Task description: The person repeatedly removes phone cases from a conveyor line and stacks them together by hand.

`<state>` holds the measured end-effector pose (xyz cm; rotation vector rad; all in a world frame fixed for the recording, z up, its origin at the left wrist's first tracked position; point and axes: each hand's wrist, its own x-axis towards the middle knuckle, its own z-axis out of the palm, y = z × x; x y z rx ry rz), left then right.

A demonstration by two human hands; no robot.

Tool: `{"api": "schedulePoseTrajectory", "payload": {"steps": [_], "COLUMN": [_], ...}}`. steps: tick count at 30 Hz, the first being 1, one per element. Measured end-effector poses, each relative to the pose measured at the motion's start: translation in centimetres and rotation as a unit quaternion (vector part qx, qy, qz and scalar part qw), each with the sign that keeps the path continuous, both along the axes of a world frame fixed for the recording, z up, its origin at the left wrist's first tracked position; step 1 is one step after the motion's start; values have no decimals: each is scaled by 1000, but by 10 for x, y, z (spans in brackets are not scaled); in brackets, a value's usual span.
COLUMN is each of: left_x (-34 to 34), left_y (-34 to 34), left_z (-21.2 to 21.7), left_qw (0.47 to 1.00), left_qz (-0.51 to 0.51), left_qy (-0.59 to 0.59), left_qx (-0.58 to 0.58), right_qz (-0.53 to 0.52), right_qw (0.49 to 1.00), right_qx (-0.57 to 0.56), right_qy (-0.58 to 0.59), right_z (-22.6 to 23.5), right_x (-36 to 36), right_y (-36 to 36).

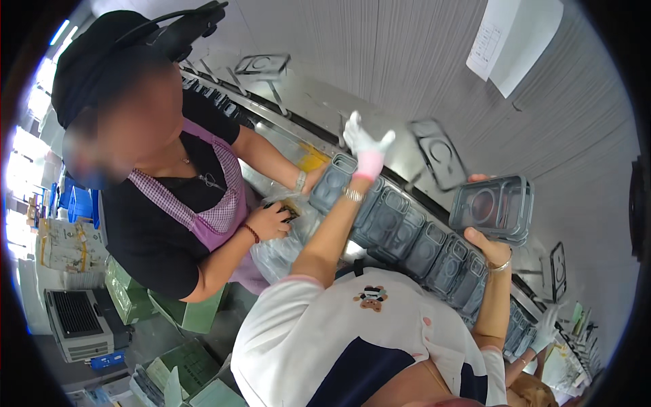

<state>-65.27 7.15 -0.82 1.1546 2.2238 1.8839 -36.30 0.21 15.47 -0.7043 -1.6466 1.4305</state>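
Note:
My right hand [485, 247] grips a small stack of clear phone cases [483, 207] with dark edges and ring marks. Its thumb shows on the near side and fingertips at the far side. My left hand [368, 140], in a white glove with a pink cuff, is raised over the metal ledge with its fingers spread and nothing in it. Left of my right hand, a single phone case [439, 154] sits out beyond the ledge, near a metal bracket. Below both hands, several more phone cases [400, 230] lie in a packed row along the bench.
At left, a co-worker [196, 163] in a purple checked apron reaches to the row beside a clear plastic bag [288, 247]. Other cases [263, 64] sit past the ledge. White paper [513, 41] is at the upper right. Green boxes [186, 308] stand lower left. Another gloved hand [544, 330] works lower right.

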Motion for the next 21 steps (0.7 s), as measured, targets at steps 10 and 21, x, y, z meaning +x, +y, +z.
{"api": "schedulePoseTrajectory", "payload": {"steps": [10, 21], "left_x": [-79, -78], "left_y": [-11, -7], "left_z": [27, -20], "left_qw": [911, 767], "left_qz": [-325, -537], "left_qy": [-246, -350], "left_qx": [60, 24], "right_qz": [29, -37], "right_qw": [998, 995], "right_qx": [24, 6], "right_qy": [-45, -89], "right_z": [-12, -80], "right_x": [-51, -86], "right_y": [76, 77]}}
